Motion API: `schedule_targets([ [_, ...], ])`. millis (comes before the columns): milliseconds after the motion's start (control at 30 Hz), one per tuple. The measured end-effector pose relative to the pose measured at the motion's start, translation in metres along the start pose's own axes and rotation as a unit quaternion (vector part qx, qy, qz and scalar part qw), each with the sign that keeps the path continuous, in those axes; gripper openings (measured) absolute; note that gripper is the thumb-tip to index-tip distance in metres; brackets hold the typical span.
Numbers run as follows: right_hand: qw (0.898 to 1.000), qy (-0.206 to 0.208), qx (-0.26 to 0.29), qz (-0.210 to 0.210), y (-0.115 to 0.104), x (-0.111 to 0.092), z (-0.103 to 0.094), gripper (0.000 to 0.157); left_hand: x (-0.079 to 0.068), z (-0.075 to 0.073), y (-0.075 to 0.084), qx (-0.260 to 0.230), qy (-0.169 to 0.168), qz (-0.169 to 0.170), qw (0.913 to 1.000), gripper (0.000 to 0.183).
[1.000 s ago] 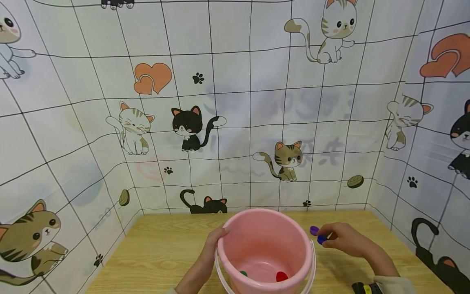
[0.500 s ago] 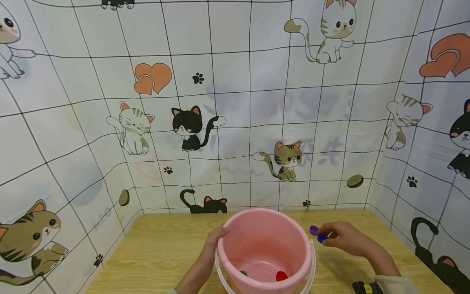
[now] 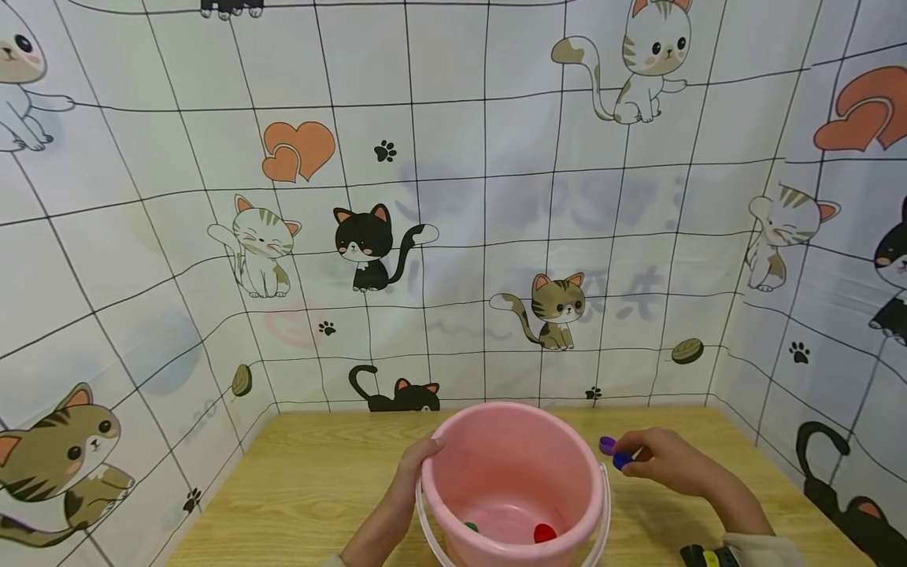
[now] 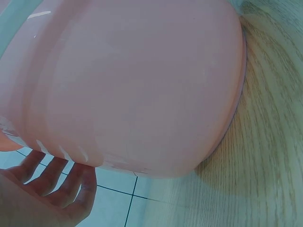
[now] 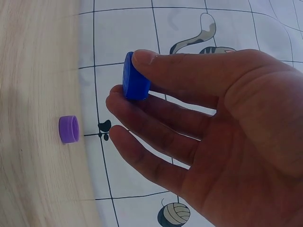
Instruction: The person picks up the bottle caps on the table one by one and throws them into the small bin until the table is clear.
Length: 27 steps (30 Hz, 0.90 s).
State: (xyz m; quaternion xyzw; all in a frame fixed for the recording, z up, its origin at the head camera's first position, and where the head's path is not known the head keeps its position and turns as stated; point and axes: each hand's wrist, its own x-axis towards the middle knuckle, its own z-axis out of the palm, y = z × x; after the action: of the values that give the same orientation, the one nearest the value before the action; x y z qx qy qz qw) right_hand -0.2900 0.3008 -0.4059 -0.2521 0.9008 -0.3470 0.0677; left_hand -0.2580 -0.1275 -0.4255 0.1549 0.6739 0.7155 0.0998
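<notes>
A pink bucket (image 3: 513,465) with a pale handle stands at the front middle of the table in the head view. My left hand (image 3: 409,480) grips its left side at the rim; in the left wrist view the fingers (image 4: 54,182) bend against the outer wall. To the right of the bucket, my right hand (image 3: 669,461) pinches a blue bottle cap (image 5: 136,78) between thumb and fingers. Behind it on the table lies a purple bottle cap (image 5: 69,129). Inside the bucket are a red cap (image 3: 544,533) and a green piece (image 3: 471,526), partly hidden by the near rim.
The wooden table (image 3: 319,472) runs back to a white gridded cloth (image 3: 453,197) printed with cats, which hangs behind and at both sides. The bucket's handle (image 3: 604,512) hangs down in front. A dark band (image 3: 708,556) sits on my right wrist.
</notes>
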Motion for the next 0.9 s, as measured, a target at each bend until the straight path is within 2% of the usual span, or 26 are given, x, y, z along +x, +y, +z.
schedule_targets([
  [600,1.0,-0.002,-0.008,0.002,-0.0008,0.0025,0.0009,0.028,0.001,-0.0009,0.002,-0.004,0.003,-0.001,1.0,0.064],
  [900,1.0,-0.001,-0.008,-0.001,-0.0005,0.0023,0.0012,0.025,0.0006,-0.0003,0.0033,-0.001,0.005,-0.005,1.0,0.065],
])
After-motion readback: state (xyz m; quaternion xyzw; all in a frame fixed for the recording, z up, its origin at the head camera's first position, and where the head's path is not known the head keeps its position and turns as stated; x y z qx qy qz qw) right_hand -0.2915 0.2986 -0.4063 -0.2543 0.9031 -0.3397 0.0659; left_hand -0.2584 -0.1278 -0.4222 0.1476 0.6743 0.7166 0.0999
